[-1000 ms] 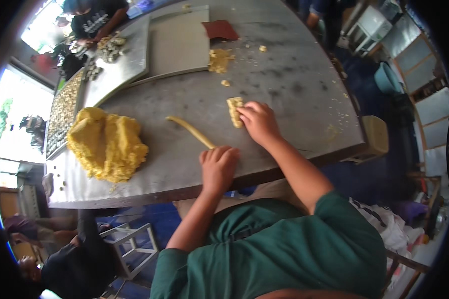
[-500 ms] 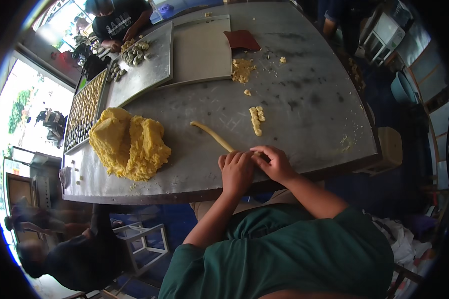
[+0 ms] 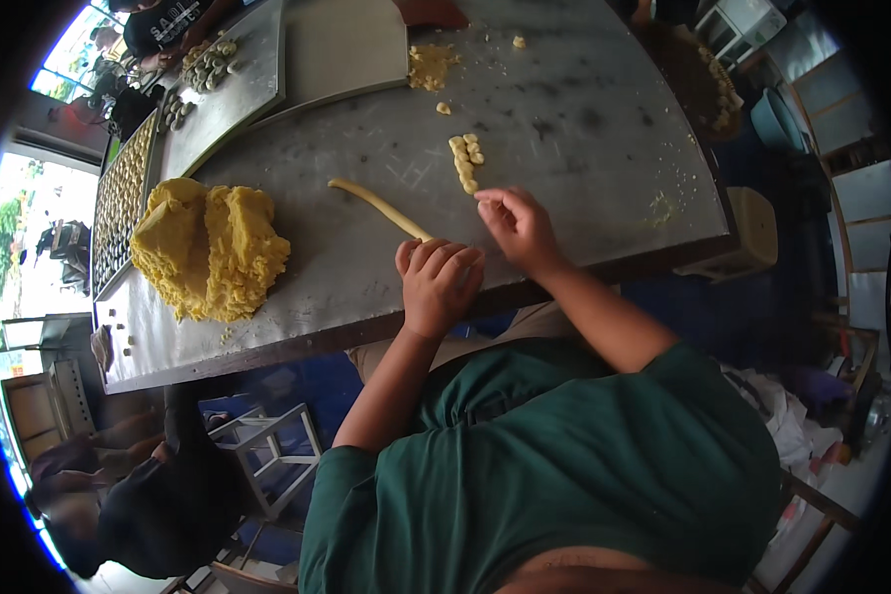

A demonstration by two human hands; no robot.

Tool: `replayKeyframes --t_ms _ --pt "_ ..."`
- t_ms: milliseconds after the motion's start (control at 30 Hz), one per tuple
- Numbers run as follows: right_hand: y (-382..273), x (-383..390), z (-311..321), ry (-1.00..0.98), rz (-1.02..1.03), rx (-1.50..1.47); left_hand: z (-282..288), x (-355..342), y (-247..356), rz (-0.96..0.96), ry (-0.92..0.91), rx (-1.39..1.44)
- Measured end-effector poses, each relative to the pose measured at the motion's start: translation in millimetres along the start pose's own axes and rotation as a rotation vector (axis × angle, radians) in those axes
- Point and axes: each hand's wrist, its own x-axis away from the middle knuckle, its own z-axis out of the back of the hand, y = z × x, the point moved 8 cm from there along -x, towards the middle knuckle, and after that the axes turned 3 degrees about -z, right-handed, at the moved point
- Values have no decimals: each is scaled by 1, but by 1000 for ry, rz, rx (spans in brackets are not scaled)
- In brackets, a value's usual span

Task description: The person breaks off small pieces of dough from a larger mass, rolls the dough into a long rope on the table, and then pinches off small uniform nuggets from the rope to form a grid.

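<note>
My left hand (image 3: 438, 287) is curled over the near end of a thin rope of yellow dough (image 3: 376, 204), which lies slantwise on the metal-topped table (image 3: 346, 287). The end under the palm is hidden. Farther right, my right hand (image 3: 518, 230) has thumb and forefinger pinched together at the near end of a small cluster of cut dough pieces (image 3: 462, 158). Whatever the pinch holds is too small to make out. To the left of the rope sits a large, crumbly mound of yellow dough (image 3: 208, 252).
A tray of small rounds (image 3: 124, 203) lies along the left edge. Beyond it are a tilted metal tray (image 3: 233, 99) with dark lumps and another metal tray (image 3: 342, 49). Crumbs (image 3: 432, 67) lie near a red-brown sheet (image 3: 432, 12). A co-worker (image 3: 173, 25) works at the far left.
My right hand has parted from the left and moved forward to the cut pieces. The left hand stays at the rope's end. The whole view has shifted, so table things appear farther up and left.
</note>
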Motion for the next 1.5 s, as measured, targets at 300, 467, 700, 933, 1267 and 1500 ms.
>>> replayKeyframes --t_ms 300,467,700,933,1267,1500 --pt "33 -63 1 75 63 285 -8 -11 -3 41 -68 -7" --pt "15 -60 -8 7 306 703 -11 -4 -12 111 -210 6" --pt "17 11 -27 -380 -262 -299 4 5 -27 309 -20 97" --pt "10 22 -29 -171 -49 -139 8 1 -21 269 34 -77" --pt "-12 19 -22 -110 48 -40 4 -8 -23 160 33 -1" --pt "-6 0 -3 -29 8 -6 6 -4 -7 44 43 69"
